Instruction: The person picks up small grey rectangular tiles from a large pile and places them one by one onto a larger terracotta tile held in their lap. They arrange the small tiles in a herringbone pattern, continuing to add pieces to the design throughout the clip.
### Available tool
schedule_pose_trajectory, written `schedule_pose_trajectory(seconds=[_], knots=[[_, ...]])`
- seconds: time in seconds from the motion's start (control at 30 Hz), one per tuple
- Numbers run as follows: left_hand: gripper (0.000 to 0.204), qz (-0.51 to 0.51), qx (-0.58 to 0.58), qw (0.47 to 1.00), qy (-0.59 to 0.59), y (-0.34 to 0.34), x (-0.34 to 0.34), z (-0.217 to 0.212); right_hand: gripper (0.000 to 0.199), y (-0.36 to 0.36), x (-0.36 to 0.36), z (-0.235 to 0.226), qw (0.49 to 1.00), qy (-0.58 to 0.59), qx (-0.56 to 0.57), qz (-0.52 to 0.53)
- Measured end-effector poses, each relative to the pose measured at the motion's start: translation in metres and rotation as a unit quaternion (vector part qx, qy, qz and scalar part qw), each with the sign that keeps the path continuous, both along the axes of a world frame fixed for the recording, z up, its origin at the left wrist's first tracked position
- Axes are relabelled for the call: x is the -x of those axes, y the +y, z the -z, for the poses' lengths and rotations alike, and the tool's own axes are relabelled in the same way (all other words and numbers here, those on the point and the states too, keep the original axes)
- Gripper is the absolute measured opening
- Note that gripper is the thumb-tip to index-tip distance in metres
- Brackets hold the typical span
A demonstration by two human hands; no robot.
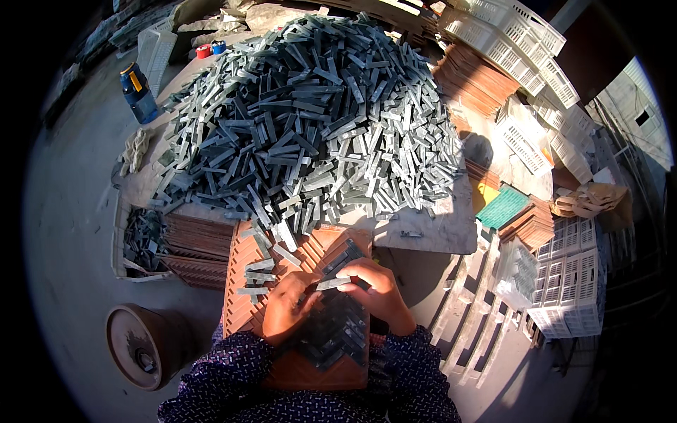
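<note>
An orange grooved mould tray (243, 282) lies in front of me, partly filled with grey stone strips set in a herringbone pattern (338, 331). My left hand (288, 304) rests on the tray with its fingers on the laid strips. My right hand (377, 290) pinches one light grey strip (333, 283) above the pattern. A few loose strips (257, 271) lie on the tray's left part. Behind the tray rises a big heap of grey strips (310, 120) on a table (437, 229).
A blue bottle (138, 93) stands at the table's left, tape rolls (209, 49) behind it. White plastic crates (571, 282) are stacked right and top right. Spare orange trays (194, 247) sit left, beside a round drum (141, 345). A green mat (504, 206) lies right.
</note>
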State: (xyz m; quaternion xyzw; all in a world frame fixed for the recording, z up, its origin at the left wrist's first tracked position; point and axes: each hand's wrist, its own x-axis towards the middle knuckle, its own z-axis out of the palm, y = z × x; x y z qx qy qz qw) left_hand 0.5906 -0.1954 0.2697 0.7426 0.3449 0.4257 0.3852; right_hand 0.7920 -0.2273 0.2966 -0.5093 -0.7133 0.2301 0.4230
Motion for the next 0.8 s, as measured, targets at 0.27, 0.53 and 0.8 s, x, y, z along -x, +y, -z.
schedule_pose_trajectory(seconds=[0.27,0.53,0.8], knots=[[0.027,-0.007,0.002,0.999,0.049,0.003,-0.012,0.004,0.03,-0.004,-0.006,0.003,0.997,0.043,-0.006,0.07],[0.028,-0.035,-0.023,0.989,0.139,0.042,-0.053,0.036,0.019,-0.043,-0.029,0.032,0.95,0.176,0.078,0.246],[0.026,-0.015,-0.08,0.982,0.172,0.048,-0.083,0.07,0.013,-0.087,-0.046,0.045,0.911,0.219,0.135,0.321]])
